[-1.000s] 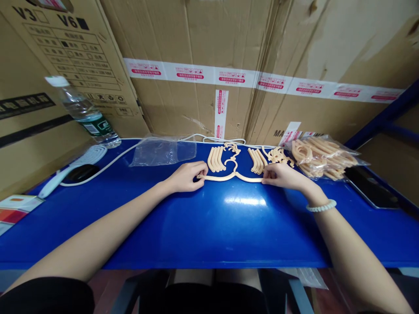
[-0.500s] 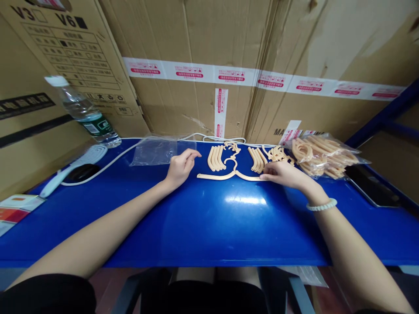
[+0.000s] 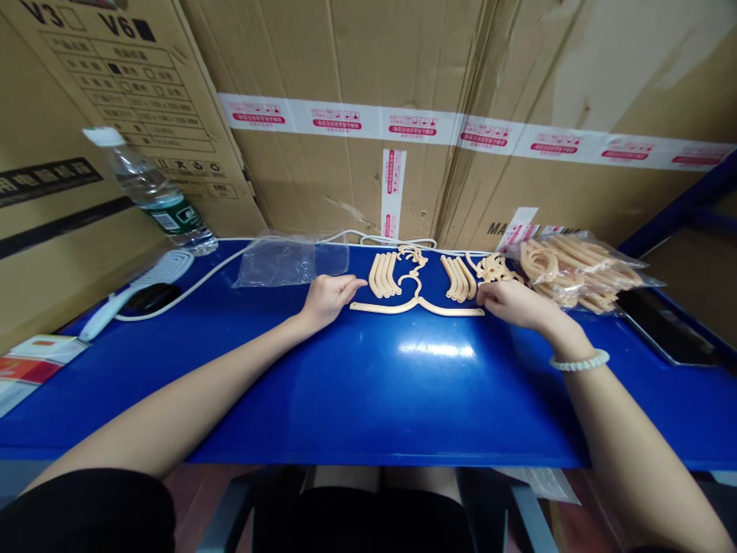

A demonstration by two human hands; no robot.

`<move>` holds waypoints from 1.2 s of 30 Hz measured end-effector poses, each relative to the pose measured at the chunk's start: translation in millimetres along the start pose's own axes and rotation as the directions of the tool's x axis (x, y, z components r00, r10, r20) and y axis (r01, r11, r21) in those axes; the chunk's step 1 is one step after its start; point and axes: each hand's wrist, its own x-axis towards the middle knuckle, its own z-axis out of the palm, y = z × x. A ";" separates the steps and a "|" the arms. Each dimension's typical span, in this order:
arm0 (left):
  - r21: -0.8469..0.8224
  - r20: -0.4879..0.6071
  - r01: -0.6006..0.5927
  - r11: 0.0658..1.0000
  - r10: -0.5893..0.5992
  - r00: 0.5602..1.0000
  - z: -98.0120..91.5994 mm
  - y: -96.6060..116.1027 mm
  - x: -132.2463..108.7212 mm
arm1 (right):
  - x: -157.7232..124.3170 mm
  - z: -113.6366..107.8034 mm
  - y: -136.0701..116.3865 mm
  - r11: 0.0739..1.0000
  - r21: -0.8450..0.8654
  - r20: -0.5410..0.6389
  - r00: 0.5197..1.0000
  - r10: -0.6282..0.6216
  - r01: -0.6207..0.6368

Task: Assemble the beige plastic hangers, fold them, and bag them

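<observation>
A foldable hanger [image 3: 418,302] lies flat on the blue table, its hook upward and both arms spread sideways. My left hand [image 3: 329,301] is closed beside its left end, thumb and fingers together and pointing at several curved hanger arms [image 3: 385,275] lined up in a row. At the right end, my right hand [image 3: 512,302] is curled with its fingertips close to the arm's tip; what is between them, if anything, is hidden. Next to those fingertips is a second row of hanger arms [image 3: 457,278]. Loose hanger hooks [image 3: 494,267] lie behind the right hand, others [image 3: 413,253] behind the hanger.
Plastic bags of hanger parts [image 3: 576,269] lie at right, by a dark phone [image 3: 671,330]. A clear plastic bag [image 3: 276,263], white cable [image 3: 222,269], hairbrush [image 3: 138,292], black mouse-like object [image 3: 153,299] and water bottle [image 3: 166,207] are at left. Cardboard boxes [image 3: 345,177] stand behind.
My right hand has drawn back off the hanger's right arm, so its tip now shows. My left hand's fingers are nearer the left row of arms. The view has shifted slightly.
</observation>
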 end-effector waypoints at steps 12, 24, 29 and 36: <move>0.058 0.058 -0.069 0.996 0.066 0.996 0.6 1.6 0.2 | -2.1 1.6 -7.7 0.999 -0.017 0.009 0.999 0.051 -0.051; 0.126 -0.002 -0.094 0.988 0.095 0.995 4.1 -1.0 -0.9 | -3.6 -1.1 -13.0 0.996 -0.039 0.033 0.996 0.086 -0.085; 0.125 -0.055 -0.084 0.988 0.092 0.994 3.0 3.6 -0.7 | -3.6 -2.3 -14.3 0.994 -0.057 0.028 0.996 0.090 -0.089; 0.019 -0.025 -0.160 0.987 0.161 0.987 4.8 0.0 5.2 | -5.1 -2.4 -11.1 0.992 -0.089 -0.189 0.979 0.071 -0.089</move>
